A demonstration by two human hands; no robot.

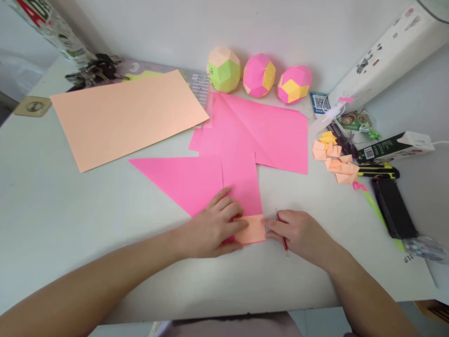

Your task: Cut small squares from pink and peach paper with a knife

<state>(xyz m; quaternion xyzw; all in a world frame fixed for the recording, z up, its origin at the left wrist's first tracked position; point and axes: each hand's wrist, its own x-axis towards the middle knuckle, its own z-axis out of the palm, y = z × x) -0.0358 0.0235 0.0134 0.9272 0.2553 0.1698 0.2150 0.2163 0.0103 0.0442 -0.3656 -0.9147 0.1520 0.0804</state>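
Flat on the table lies a creased pink paper sheet [182, 178], with a small peach paper rectangle [254, 229] on its lower right corner. My left hand [219, 227] rests over both papers, its fingers apart and slightly bent, pressing down on the rectangle's left part. Held in the fingers of my right hand [298, 234] is a thin red pen [284, 242]. The index fingertip and thumb of that hand touch the right edge of the peach rectangle. Part of the pink sheet is hidden beneath my left hand.
Pink sheets [273, 131] and a large peach sheet [126, 121] lie farther back. Three paper balls [258, 75] stand along the wall. Folded paper pieces [338, 161], a utility knife [379, 171], a black case [393, 208] and a drink carton [396, 146] crowd the right. Keys [98, 70] sit back left.
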